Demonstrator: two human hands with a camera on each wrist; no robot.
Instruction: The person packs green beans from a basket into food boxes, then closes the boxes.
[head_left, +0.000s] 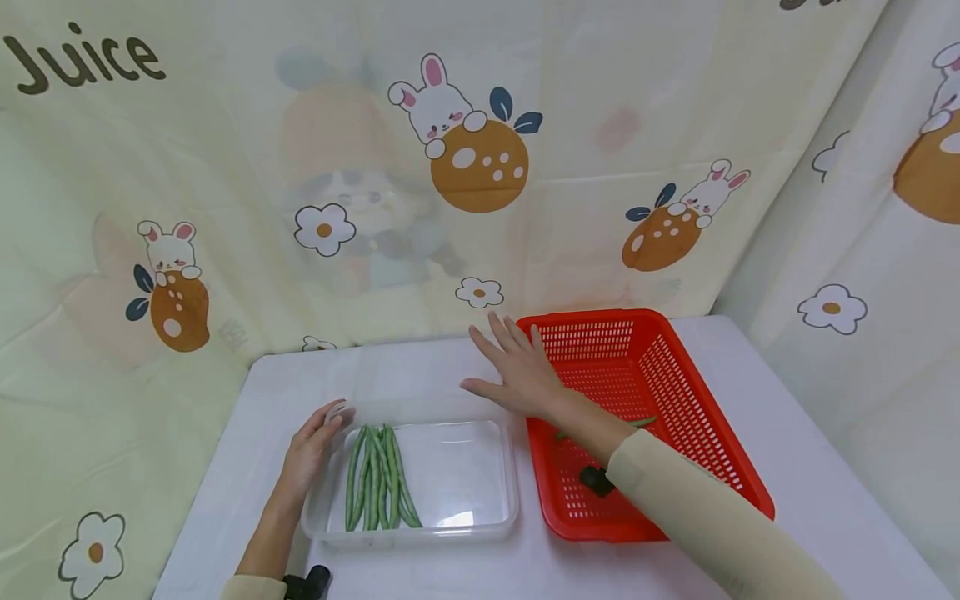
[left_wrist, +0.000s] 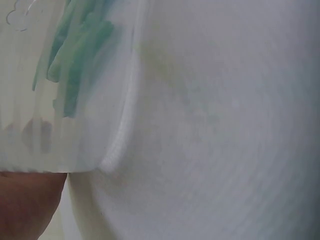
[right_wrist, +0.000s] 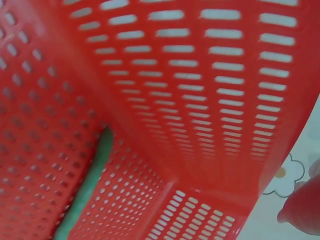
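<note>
Several green beans [head_left: 378, 479] lie side by side in the left part of a clear plastic container [head_left: 457, 535]. My left hand [head_left: 306, 450] grips that container at its back left corner, its fingers bent over the rim. In the left wrist view, bean ends [left_wrist: 75, 65] show through the container's wall. My right hand [head_left: 517, 371] is spread, fingers apart, over the left back side of a red basket [head_left: 701, 400], holding nothing. Inside the basket lies a green bean [right_wrist: 87, 185], partly hidden by the right forearm in the head view.
Container and basket stand side by side on a white-covered table [head_left: 420, 354], the basket to the right. A patterned curtain [head_left: 570, 242] hangs behind the table. A small black device [head_left: 597, 481] sits at the right wrist, another black device [head_left: 307, 582] at the left.
</note>
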